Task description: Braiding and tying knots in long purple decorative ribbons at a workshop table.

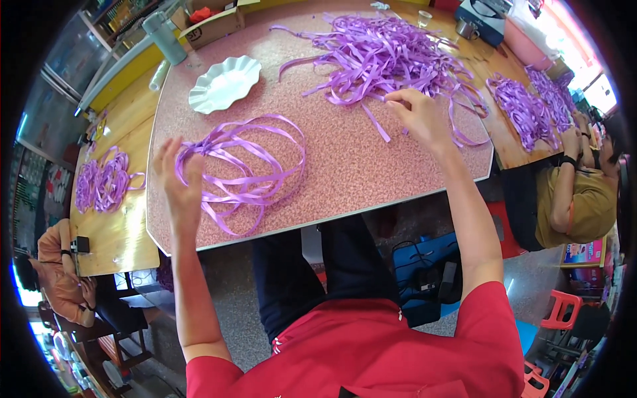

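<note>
My left hand (178, 179) closes around the gathered end of a bunch of purple ribbon loops (255, 176), at the left of the pink speckled tabletop (345, 176). The loops fan out to the right of the fingers. At the near edge of a large tangled pile of purple ribbons (391, 56), my right hand (423, 118) has its fingertips drawn together. Whether a ribbon lies between them is hard to make out. Loose ribbon ends hang from the pile close to this hand.
A white scalloped dish (225, 84) sits beyond the loops, with a grey-green bottle (164, 38) and cardboard box (215, 28) behind. More ribbon bundles lie on wooden tables left (101, 180) and right (521, 109). One person (63, 272) sits left, another (577, 199) right.
</note>
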Demonstrator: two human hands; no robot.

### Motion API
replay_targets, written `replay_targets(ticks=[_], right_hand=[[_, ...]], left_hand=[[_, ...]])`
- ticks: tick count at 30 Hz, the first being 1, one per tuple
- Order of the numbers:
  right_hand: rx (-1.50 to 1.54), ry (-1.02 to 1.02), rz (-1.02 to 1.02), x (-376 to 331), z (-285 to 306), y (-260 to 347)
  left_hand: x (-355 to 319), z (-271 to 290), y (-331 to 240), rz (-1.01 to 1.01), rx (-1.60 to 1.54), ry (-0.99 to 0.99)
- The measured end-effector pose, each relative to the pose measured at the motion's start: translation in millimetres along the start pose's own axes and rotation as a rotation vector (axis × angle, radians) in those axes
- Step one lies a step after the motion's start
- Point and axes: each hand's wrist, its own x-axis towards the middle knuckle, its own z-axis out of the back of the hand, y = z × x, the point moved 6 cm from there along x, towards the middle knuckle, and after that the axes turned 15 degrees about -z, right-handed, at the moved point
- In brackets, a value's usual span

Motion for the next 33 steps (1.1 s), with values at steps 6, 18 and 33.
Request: replay_targets(ticks=[6, 18, 33], right_hand=[[-0.137, 0.460, 0.380, 10.7, -41.4, 24.4], [0.499, 0.481, -0.015, -102.7, -35.0, 56.6], [0.099, 0.056, 0.751, -158.0, 2.9, 111.9]], left_hand=[[-8.5, -25.7, -85.3, -0.147, -0.141, 0.095], [-30.8, -116.5, -169.1, 0.413, -1.351, 0.315], [-14.7, -106.3, -167.8, 0.383, -1.286, 0.740]])
